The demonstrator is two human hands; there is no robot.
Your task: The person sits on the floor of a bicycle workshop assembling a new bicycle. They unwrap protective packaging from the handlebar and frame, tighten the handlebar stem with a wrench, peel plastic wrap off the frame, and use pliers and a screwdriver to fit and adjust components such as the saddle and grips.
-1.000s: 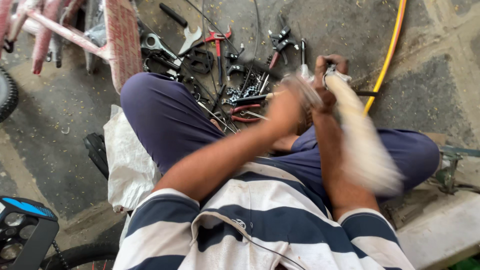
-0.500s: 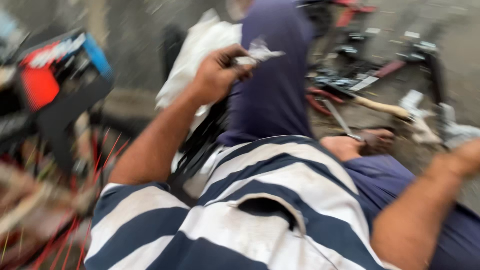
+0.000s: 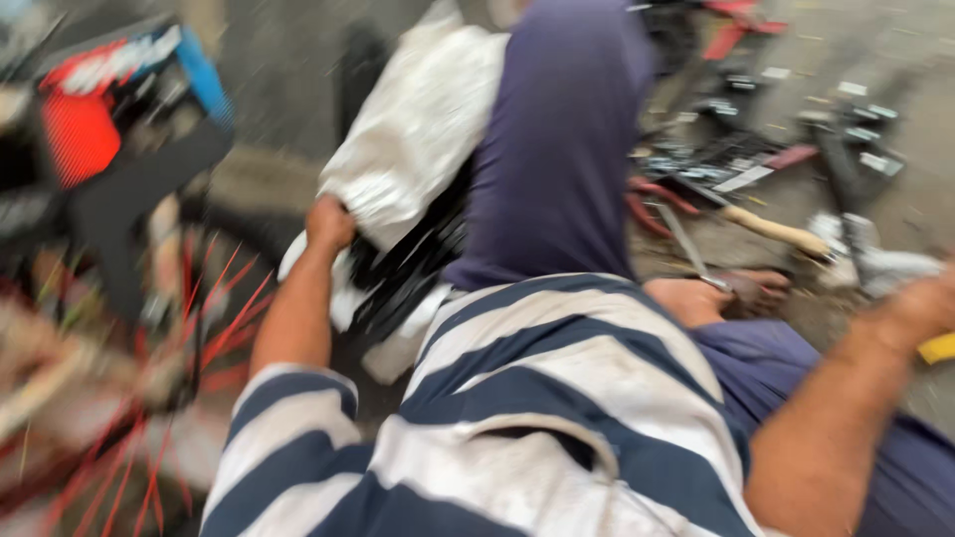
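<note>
L hand (image 3: 329, 221) clamped on crumpled white bag (image 3: 423, 129); R hand at frame edge, grip unclear.

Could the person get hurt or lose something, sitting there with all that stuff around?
Maybe. The left hand reaches sideways to the crumpled white plastic sack, right beside the red-spoked bicycle wheel, so an arm could scrape on the spokes. Loose metal tools and a wooden-handled hammer lie on the ground close to a bare foot, which could get poked. The right hand is blurred at the picture's edge, so its grip cannot be judged.
</note>
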